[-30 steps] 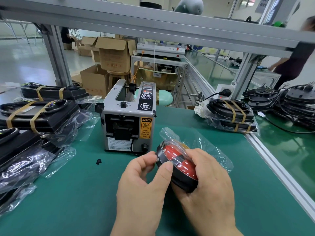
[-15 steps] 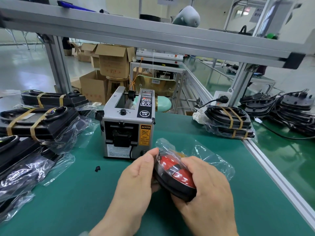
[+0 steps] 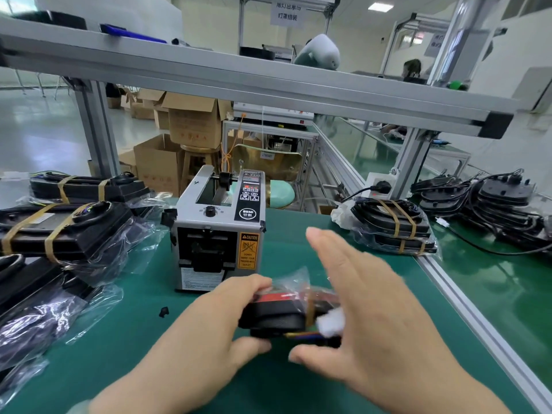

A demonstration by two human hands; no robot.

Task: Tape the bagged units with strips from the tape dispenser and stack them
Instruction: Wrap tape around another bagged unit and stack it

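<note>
My left hand (image 3: 209, 333) grips a bagged black and red unit (image 3: 274, 315) by its left end, thumb under it and fingers over the top, just above the green mat. My right hand (image 3: 367, 318) hovers in front of the unit's right side with fingers straight and spread, blurred by motion and holding nothing. A white plug and coloured wires show at the unit's right end. The grey tape dispenser (image 3: 219, 231) stands right behind the unit. Taped bagged units lie stacked at the right (image 3: 394, 228) and in piles at the left (image 3: 65, 231).
Loose black units with cables (image 3: 501, 204) pile up on the neighbouring bench at the right, past an aluminium rail (image 3: 466, 312). A small black scrap (image 3: 163, 311) lies on the mat. A frame beam (image 3: 239, 82) crosses overhead. Cardboard boxes (image 3: 191, 121) stand behind.
The unit has turned from face-up to edge-on. My right hand has let go of it and opened, lifting off to the right; my left hand now holds it alone.
</note>
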